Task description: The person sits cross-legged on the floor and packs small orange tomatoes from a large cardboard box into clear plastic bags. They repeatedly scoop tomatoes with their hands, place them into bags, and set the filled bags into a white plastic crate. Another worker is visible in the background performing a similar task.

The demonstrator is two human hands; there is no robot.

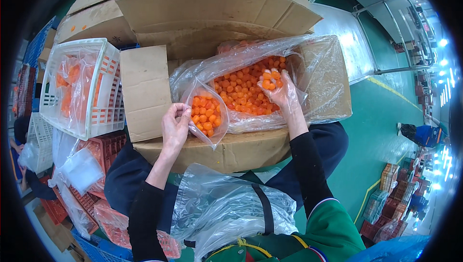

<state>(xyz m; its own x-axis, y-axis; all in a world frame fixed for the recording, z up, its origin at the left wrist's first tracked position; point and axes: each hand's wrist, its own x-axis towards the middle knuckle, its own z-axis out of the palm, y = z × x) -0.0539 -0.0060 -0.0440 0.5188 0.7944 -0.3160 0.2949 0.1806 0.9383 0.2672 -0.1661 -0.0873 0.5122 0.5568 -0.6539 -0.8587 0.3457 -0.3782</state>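
Note:
A large cardboard box (251, 153) stands open in front of me, lined with a clear plastic sheet (193, 71). Inside lie a great many orange yolk-like balls (241, 88). My left hand (176, 124) pinches the rim of a small clear plastic bag (219, 134), which holds several of the same balls and rests at the box's near left side. Over the right part of the heap, my right hand (283, 93) is cupped palm up around a handful of orange balls (271, 79). The fingers on that hand look wet.
To the left, a white plastic crate (99, 112) holds bagged orange balls, above red crates (108, 151). Cardboard flaps (144, 93) rise around the box. A clear plastic sheet (226, 204) covers my lap. At right are a metal-railed cart (381, 69) and a distant person (424, 135).

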